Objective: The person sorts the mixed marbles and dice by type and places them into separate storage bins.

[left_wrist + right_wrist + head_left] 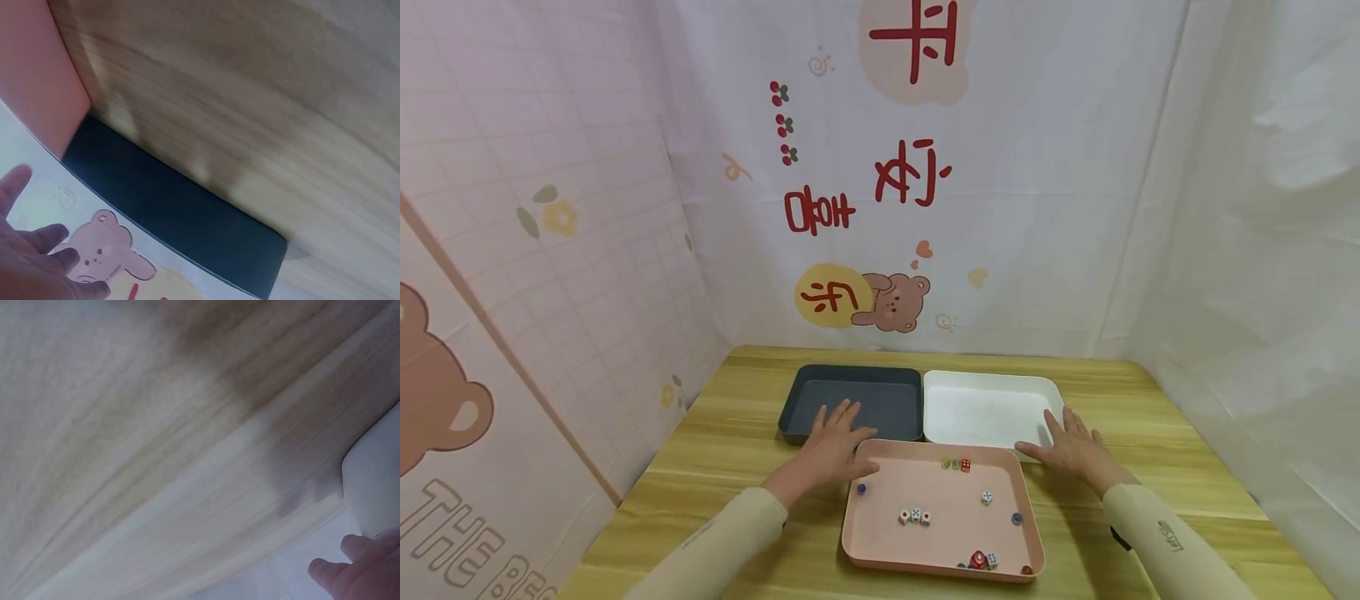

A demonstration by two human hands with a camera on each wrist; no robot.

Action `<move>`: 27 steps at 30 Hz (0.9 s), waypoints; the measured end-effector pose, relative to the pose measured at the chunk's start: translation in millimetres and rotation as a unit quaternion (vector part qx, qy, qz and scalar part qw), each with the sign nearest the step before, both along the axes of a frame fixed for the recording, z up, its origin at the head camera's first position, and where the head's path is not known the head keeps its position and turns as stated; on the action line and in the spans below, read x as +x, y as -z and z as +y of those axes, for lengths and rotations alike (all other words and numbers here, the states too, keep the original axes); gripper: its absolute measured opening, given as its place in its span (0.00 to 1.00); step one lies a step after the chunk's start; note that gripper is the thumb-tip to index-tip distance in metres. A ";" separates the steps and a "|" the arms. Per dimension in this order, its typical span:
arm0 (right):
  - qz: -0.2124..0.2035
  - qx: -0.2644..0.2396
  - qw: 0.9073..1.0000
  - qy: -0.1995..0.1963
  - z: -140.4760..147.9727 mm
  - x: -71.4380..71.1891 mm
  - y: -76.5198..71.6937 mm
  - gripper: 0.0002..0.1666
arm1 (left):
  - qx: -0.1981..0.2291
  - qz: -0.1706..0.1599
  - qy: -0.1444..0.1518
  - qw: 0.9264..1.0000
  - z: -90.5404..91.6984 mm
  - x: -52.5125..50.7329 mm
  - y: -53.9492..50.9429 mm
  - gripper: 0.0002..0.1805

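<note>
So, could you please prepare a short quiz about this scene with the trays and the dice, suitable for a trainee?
1. Fill in: In the head view, the white tray stands to the ____ of the dark tray.
2. Choose: Where do three white dice lie side by side?
A) in the dark tray
B) in the pink tray
C) in the white tray
3. True or false: Both hands are gripping dice.

Key: 1. right. 2. B. 3. False: the left hand and the right hand have their fingers spread and hold no dice.
</note>
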State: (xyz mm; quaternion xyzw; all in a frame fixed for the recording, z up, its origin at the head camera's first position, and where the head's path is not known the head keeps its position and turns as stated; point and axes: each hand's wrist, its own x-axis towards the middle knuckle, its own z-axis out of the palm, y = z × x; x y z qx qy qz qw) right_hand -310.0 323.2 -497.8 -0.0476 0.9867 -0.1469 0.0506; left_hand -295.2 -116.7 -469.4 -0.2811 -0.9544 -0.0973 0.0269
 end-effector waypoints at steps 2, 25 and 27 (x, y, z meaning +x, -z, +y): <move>-0.002 0.001 1.000 0.002 -0.3 0.4 -0.3 0.66 | -0.005 -0.004 0.007 1.000 0.7 4.0 -0.4 0.32; -0.011 0.004 1.000 0.013 -2.3 1.4 -2.0 0.66 | -0.152 0.012 0.004 0.988 15.0 17.8 1.5 0.08; -0.013 0.000 1.000 0.014 -2.4 2.0 -2.8 0.66 | -0.166 0.012 0.005 0.986 16.9 17.6 2.6 0.09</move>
